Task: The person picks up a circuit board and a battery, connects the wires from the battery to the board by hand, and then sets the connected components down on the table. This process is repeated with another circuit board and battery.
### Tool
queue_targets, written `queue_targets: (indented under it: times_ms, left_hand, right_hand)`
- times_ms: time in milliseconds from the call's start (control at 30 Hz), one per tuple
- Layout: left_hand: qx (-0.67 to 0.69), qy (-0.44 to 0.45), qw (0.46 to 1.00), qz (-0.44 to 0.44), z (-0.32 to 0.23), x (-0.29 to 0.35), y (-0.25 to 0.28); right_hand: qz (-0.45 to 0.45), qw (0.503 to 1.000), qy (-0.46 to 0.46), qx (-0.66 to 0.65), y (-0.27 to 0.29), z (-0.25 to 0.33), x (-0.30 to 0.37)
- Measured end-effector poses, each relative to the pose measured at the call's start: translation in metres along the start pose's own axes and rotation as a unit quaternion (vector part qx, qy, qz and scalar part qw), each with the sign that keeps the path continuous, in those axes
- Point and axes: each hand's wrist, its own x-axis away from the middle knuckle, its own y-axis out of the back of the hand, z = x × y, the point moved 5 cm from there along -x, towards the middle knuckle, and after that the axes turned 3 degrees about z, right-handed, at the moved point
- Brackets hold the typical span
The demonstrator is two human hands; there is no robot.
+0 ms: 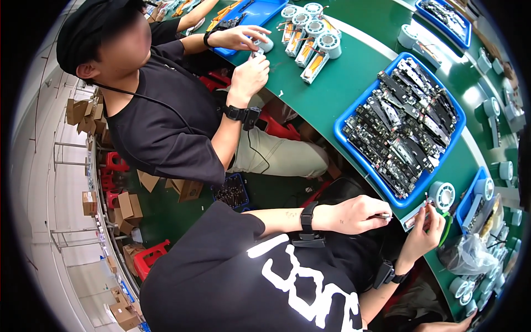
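While my left hand (359, 216) pinches a small metal piece (383, 216) between curled fingers and thumb, my right hand (425, 235) bends over the unit at the table's near edge, fingertips gathered by its round pale-blue head (443, 196). Whether those fingers close on a thin wire or only touch it, I cannot tell. The unit lies on the green table (314, 105), just beyond the lower corner of the blue tray (341, 134), its narrow handle (410, 220) pointing toward me.

What worries me most is the wiring: if I tug with the right while the head shifts, a joint could tear loose. Nothing I can see pins the unit, so a push from either side might swing it, and with the handle so near the edge it could tip into my lap. The metal piece barely shows past my fingers; a loose pinch could drop it below the table, where it would be hard to find. A green curved thing (447, 231) beside my right hand might snag my fingers as they lift
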Motion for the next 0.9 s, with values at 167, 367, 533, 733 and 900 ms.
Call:
queue_targets:
  times_ms: [167,367,533,733,900]
  left_hand:
    - [-0.020,0.017,1.000,0.017,-0.003,-0.001,-0.006]
    - [-0.010,-0.009,0.999,0.032,0.003,-0.002,-0.008]
    - [-0.005,0.011,0.999,0.046,0.005,-0.002,-0.009]
    - [-0.022,0.037,0.998,0.039,0.017,0.007,-0.009]
    - [-0.007,0.065,0.996,0.058,0.012,0.008,-0.006]
  right_hand:
    - [-0.004,0.999,-0.008,-0.038,-0.006,0.003,-0.005]
    - [-0.001,0.999,0.018,-0.033,-0.013,-0.002,-0.009]
    - [0.018,0.999,-0.031,-0.013,-0.004,0.004,-0.011]
    - [0.017,1.000,0.012,-0.012,-0.014,0.015,-0.016]
    - [0.013,1.000,-0.001,-0.027,-0.021,0.014,-0.010]
